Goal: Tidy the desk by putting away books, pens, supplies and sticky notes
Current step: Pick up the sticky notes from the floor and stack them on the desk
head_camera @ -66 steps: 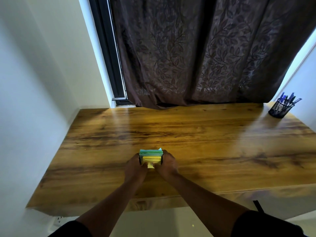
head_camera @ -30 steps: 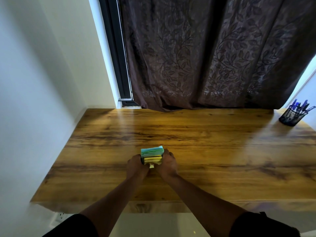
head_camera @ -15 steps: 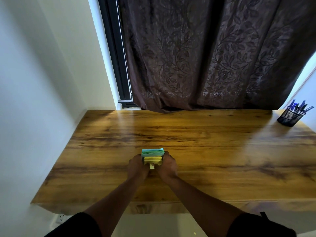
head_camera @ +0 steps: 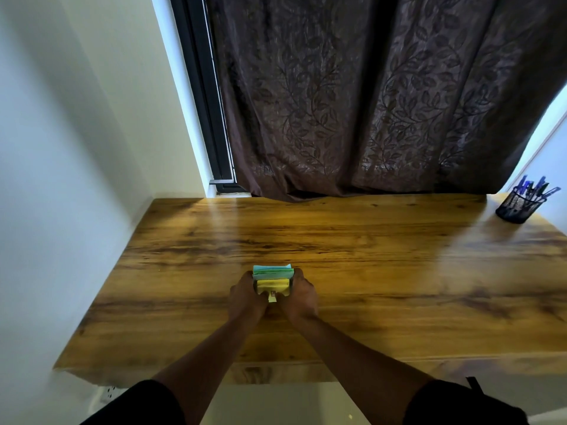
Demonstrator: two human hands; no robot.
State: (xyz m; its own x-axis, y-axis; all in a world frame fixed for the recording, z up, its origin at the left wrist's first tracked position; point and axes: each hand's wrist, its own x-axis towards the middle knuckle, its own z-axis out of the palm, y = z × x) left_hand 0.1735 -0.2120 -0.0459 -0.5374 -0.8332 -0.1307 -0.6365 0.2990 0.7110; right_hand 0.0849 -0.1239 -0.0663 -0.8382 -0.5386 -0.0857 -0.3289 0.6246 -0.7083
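Note:
A stack of sticky notes (head_camera: 272, 278), blue-green on top and yellow below, stands on the wooden desk (head_camera: 352, 250) near its middle front. My left hand (head_camera: 247, 297) grips the stack's left side and my right hand (head_camera: 299, 297) grips its right side, fingers curled round it. One yellow note sticks out toward me between my thumbs. A black mesh pen holder (head_camera: 520, 205) with several blue pens stands at the desk's far right corner.
A dark brown leaf-patterned curtain (head_camera: 368, 96) hangs behind the desk and touches its back edge. A white wall (head_camera: 61, 179) borders the desk on the left. A black window frame (head_camera: 208, 118) shows beside the curtain.
Both hands keep gripping the sticky note stack at the same spot on the desk. Only the camera view has shifted slightly.

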